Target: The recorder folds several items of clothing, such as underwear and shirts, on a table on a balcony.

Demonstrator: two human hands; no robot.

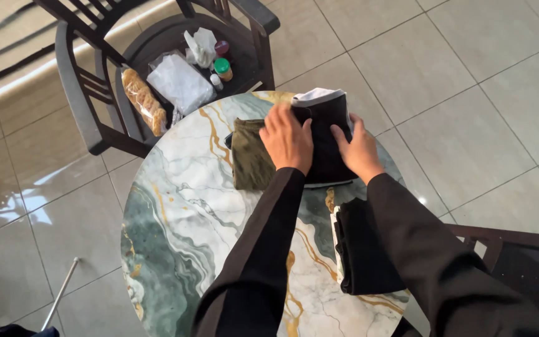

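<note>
The left hand [287, 138] is pressing flat, fingers spread, on a folded black garment [329, 140] at the table's far side, pinning it so the fold holds. The right hand [360, 148] is cupping its right edge, fingers curled loosely against the cloth. An olive garment [249, 156] is lying just left; another dark stack [363, 249] is sitting nearer on the round marble table [176, 218].

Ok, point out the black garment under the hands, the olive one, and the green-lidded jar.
black garment [327, 134], head view, bare middle between the hands.
olive garment [249, 159], head view, centre of the fold.
green-lidded jar [222, 66], head view, its lid.
</note>
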